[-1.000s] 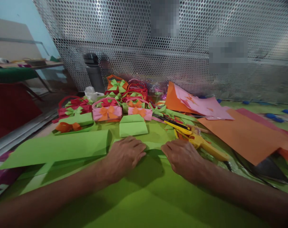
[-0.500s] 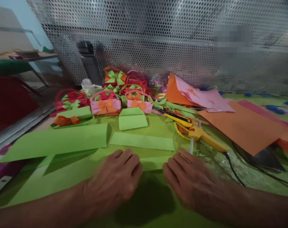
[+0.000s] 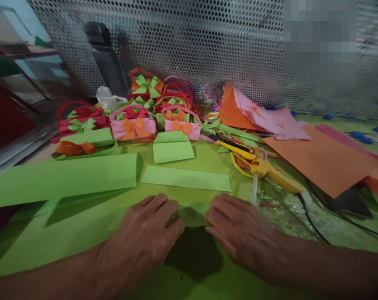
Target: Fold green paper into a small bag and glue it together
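Note:
A green paper strip point(image 3: 192, 213) lies across the front of the green table, with its near edge pinched between my hands. My left hand point(image 3: 150, 233) has its fingers closed on the strip's left part. Closed on its right part is my right hand point(image 3: 239, 227), knuckles up. Just beyond them lies a flat light green strip point(image 3: 185, 179), and behind that a folded green paper piece point(image 3: 173, 151). A large folded green sheet point(image 3: 67, 177) is on the left.
Small paper bags with bows point(image 3: 134, 125) stand at the back beside a dark bottle point(image 3: 106, 62). To the right are a yellow glue gun point(image 3: 273, 175), a yellow cutter point(image 3: 237, 149) and orange sheets point(image 3: 326, 158). A perforated metal panel point(image 3: 189, 46) rises behind.
The view has tilted down and come slightly closer. My hands have moved slightly nearer each other along the strip and remain closed on it.

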`<state>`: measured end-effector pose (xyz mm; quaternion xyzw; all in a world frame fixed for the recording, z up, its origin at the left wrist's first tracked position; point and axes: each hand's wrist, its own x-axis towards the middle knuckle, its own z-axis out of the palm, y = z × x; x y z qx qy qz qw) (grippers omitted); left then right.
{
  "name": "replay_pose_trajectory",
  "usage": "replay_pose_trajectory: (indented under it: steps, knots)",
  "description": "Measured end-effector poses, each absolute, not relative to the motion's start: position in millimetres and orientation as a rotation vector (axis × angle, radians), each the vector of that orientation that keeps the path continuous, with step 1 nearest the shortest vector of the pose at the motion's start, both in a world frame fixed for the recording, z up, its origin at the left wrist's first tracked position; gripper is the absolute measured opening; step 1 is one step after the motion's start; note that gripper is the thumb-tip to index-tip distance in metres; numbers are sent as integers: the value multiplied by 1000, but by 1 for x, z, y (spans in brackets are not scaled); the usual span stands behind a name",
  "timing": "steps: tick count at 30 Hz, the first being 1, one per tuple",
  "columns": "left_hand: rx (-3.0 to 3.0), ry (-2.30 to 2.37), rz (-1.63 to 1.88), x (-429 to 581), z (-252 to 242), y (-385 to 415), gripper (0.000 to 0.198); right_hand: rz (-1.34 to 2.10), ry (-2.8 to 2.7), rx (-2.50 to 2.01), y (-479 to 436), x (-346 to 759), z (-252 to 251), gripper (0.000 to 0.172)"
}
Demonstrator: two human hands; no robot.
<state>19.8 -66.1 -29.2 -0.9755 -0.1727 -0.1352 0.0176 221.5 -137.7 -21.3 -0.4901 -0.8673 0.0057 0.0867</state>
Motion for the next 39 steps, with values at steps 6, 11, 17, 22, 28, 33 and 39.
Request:
replay_pose_trajectory:
  steps: [6,11,17,22,28,33,39]
  knots:
    - [-3158,-673,-496,9,-32,-66,27,213,-2437,-1505,-139,223,-28,22]
    - [-3236,-812,-382,2,-30,-64,28,395,-2312,-1634,-143,229,-26,19]
    - [-3286,-837,-328,5,-25,-59,28,240,-2372,-1663,-146,228,-29,22]
    - [-3241,-787,-386,8,-25,-59,26,58,-2481,-1655,-147,225,-26,14]
    - [-3205,-789,-353,9,-25,-60,26,95,-2595,-1647,-147,225,-19,18]
    - [-3177,-771,-327,7,-28,-61,28,147,-2509,-1644,-145,227,-23,17]
    - [-3203,-857,-167,4,-20,-62,31,281,-2390,-1684,-141,232,-27,24]
